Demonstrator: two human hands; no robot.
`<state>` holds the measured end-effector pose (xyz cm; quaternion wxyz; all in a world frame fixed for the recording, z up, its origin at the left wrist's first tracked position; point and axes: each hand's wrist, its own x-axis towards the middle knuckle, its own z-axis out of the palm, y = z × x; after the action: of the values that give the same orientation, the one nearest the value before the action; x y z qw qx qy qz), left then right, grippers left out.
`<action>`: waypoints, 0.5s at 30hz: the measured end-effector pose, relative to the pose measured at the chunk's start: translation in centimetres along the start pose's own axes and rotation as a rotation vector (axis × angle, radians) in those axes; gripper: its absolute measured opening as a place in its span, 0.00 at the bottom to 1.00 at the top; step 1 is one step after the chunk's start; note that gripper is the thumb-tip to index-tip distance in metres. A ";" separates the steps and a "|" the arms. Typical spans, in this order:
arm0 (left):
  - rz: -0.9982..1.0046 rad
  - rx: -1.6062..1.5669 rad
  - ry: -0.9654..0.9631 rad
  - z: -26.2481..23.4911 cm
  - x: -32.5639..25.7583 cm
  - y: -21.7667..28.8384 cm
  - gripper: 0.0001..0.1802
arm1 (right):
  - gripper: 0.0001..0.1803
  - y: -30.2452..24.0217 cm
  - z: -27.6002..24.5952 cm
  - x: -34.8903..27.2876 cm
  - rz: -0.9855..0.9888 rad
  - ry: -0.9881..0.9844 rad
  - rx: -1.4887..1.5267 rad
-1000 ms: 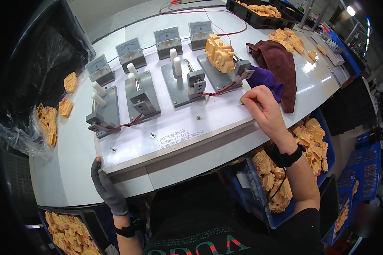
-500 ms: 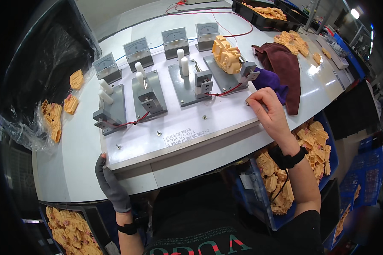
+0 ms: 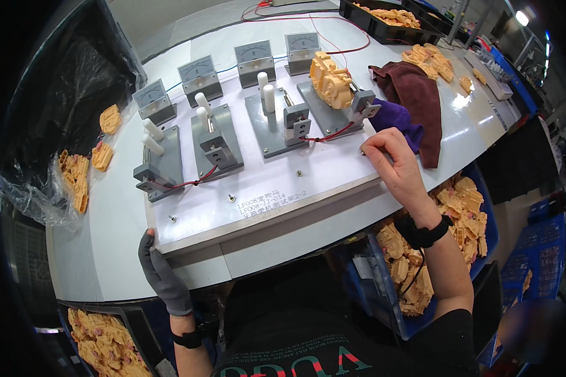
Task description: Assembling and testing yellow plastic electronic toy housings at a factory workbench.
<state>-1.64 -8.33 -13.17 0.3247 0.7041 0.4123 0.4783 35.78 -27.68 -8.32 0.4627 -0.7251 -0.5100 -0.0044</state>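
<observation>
My right hand (image 3: 393,164) is at the right front corner of a white test board (image 3: 195,201), its thumb and forefinger closed on a small metal toggle switch (image 3: 363,152). At the board's left front corner, my left hand (image 3: 163,276), in a grey glove, lies against the edge with fingers stretched and nothing visible in them. A yellow-orange plastic gearbox housing (image 3: 331,80) is mounted on the rightmost grey fixture (image 3: 333,122). The other fixtures carry bare white posts (image 3: 268,98). Analog meters (image 3: 255,55) stand in a row behind them.
Yellow-orange parts lie on the table's left (image 3: 74,179) and far right (image 3: 429,60). A maroon cloth (image 3: 415,94) and a purple cloth (image 3: 396,122) sit beside the board. Full bins stand below: blue crate (image 3: 404,323) right, black crate (image 3: 132,308) left. A black tray (image 3: 383,31) is at the back.
The whole view has shifted slightly. Both hands keep their places on the board, and the housing stays on its fixture.
</observation>
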 end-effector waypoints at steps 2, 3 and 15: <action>-0.001 -0.004 -0.001 0.0 0.0 0.0 0.21 | 0.04 0.0 0.0 0.0 -0.009 -0.001 -0.006; -0.002 -0.004 -0.001 0.0 0.0 0.0 0.21 | 0.04 -0.1 -0.1 0.0 0.005 -0.003 0.004; -0.014 -0.021 0.004 0.0 0.0 0.0 0.21 | 0.04 -0.1 0.0 0.0 0.007 -0.004 0.000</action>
<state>-1.63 -8.33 -13.18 0.3347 0.6968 0.4126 0.4818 35.78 -27.67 -8.24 0.4618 -0.7269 -0.5083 -0.0012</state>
